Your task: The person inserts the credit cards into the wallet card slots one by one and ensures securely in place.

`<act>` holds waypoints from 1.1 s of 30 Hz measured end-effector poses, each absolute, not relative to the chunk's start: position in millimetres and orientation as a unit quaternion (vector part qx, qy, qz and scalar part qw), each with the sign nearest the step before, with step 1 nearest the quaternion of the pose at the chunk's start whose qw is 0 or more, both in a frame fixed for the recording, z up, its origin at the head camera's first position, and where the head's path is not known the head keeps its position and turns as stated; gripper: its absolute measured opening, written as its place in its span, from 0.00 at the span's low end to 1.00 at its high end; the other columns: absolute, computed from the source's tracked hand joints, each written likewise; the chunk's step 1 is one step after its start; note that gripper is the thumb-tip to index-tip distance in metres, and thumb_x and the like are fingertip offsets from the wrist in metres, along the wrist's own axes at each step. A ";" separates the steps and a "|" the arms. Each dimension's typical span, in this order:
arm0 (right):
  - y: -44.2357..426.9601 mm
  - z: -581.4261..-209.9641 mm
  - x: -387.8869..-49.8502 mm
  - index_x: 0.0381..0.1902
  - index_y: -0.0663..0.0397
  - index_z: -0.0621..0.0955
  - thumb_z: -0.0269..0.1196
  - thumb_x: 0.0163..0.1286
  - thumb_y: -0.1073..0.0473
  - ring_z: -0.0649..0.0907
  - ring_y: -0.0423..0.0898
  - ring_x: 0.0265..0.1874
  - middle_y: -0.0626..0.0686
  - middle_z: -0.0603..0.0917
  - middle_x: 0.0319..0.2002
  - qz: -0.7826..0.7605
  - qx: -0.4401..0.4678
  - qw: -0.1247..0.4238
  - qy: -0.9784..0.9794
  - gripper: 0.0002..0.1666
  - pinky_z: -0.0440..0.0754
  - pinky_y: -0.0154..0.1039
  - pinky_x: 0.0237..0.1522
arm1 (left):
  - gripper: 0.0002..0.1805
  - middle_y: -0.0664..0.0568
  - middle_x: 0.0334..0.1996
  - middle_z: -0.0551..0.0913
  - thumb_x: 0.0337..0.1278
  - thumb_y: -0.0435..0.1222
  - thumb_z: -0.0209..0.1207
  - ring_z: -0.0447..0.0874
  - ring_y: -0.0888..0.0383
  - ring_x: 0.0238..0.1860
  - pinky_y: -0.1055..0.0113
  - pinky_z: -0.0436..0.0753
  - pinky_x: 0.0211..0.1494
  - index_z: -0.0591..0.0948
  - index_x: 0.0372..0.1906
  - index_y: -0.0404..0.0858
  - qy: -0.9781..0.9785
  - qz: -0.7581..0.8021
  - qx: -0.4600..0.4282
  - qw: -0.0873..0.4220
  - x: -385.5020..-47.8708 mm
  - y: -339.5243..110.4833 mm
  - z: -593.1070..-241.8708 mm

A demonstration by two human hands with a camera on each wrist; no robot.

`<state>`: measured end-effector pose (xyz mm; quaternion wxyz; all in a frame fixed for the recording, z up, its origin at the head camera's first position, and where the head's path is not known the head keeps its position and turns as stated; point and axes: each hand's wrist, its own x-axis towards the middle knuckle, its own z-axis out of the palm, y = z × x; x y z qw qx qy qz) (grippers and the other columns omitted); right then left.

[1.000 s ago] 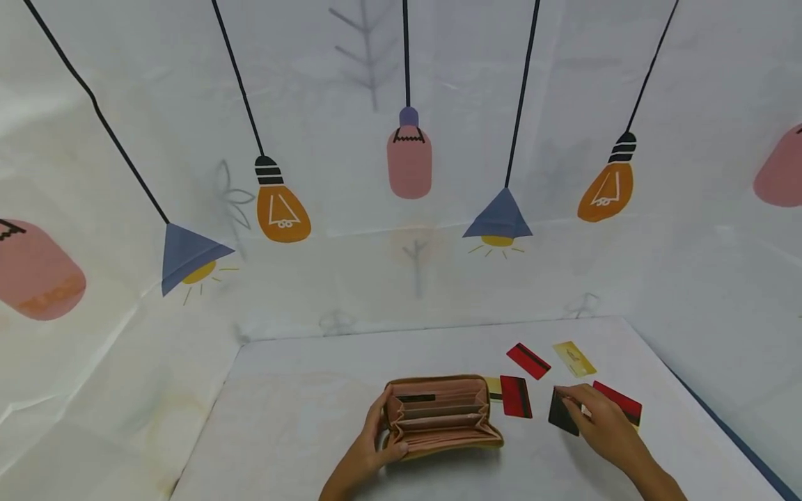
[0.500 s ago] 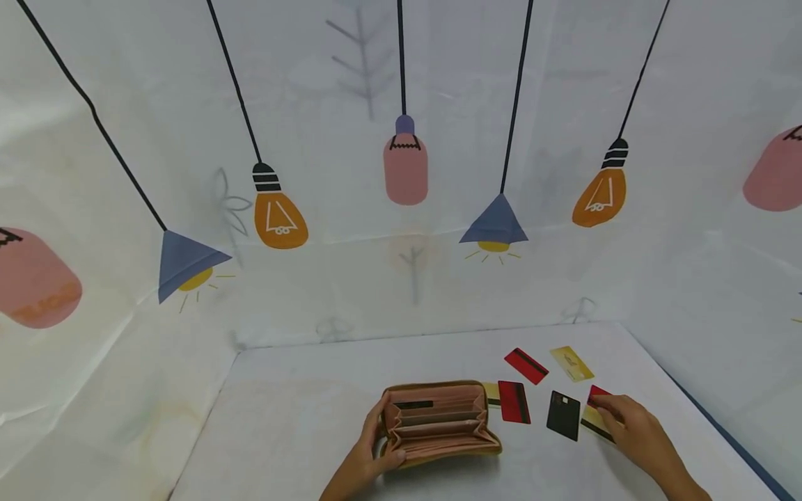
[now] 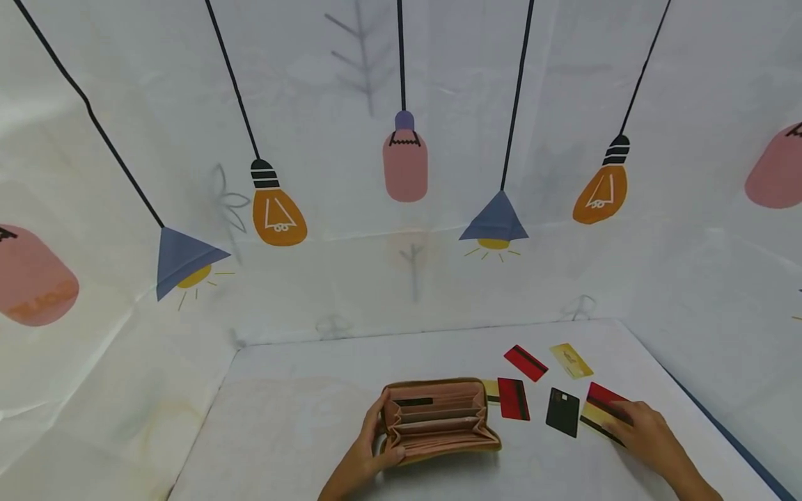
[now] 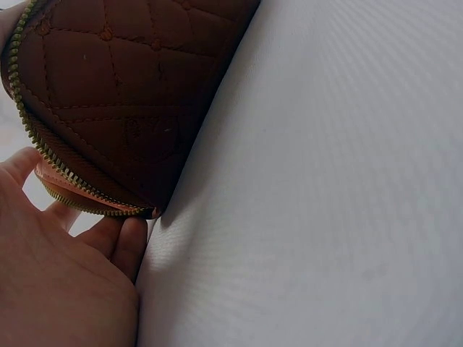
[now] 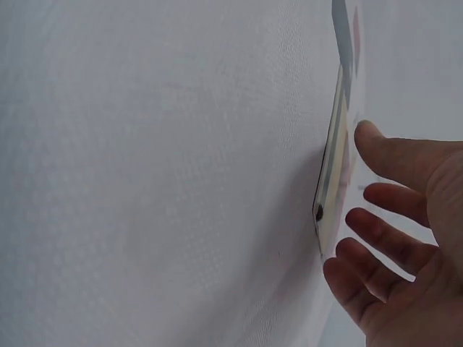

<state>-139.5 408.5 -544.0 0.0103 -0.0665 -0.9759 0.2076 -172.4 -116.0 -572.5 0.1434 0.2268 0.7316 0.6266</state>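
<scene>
In the head view, a brown zip-around wallet (image 3: 441,403) stands unzipped, its pink inner slots showing. My left hand (image 3: 370,445) grips its left end, with the thumb on the lower edge. The left wrist view shows the wallet's quilted outside (image 4: 123,79) and brass zipper (image 4: 58,159). At the right, my right hand (image 3: 648,435) is over a yellow card (image 3: 595,415) that partly covers a red card (image 3: 604,394). Seen from the right wrist, the fingers are loosely bent beside the cards' edge, and the thumb stands apart from them.
A black card (image 3: 562,412) lies left of the right hand. Farther back are a red card (image 3: 526,362) and a gold card (image 3: 571,360). Another red card (image 3: 514,399) overlaps a yellow card (image 3: 491,391) beside the wallet. White sheeting (image 3: 351,278) with printed lamps surrounds the white table (image 3: 282,417).
My right hand has left the black card, which lies flat, and moved right to the overlapping red and yellow cards. The left hand keeps its grip on the wallet.
</scene>
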 end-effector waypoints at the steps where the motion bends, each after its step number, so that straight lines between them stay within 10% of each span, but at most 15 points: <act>1: 409.7 -545.1 -139.5 0.54 0.76 0.77 0.73 0.60 0.47 0.80 0.59 0.39 0.68 0.81 0.42 0.204 -0.064 0.009 -0.977 0.39 0.82 0.58 0.40 | 0.50 0.48 0.81 0.37 0.69 0.33 0.58 0.59 0.47 0.75 0.70 0.70 0.68 0.38 0.80 0.60 0.732 0.627 0.228 0.143 -172.5 -116.2 -572.9; 33: 422.8 -547.8 -138.9 0.48 0.73 0.80 0.80 0.46 0.47 0.77 0.52 0.39 0.60 0.81 0.42 0.230 -0.072 -0.076 -0.967 0.42 0.82 0.57 0.46 | 0.50 0.43 0.80 0.43 0.69 0.34 0.58 0.61 0.52 0.73 0.69 0.71 0.67 0.39 0.81 0.57 0.732 0.626 0.231 0.139 -172.4 -117.5 -575.7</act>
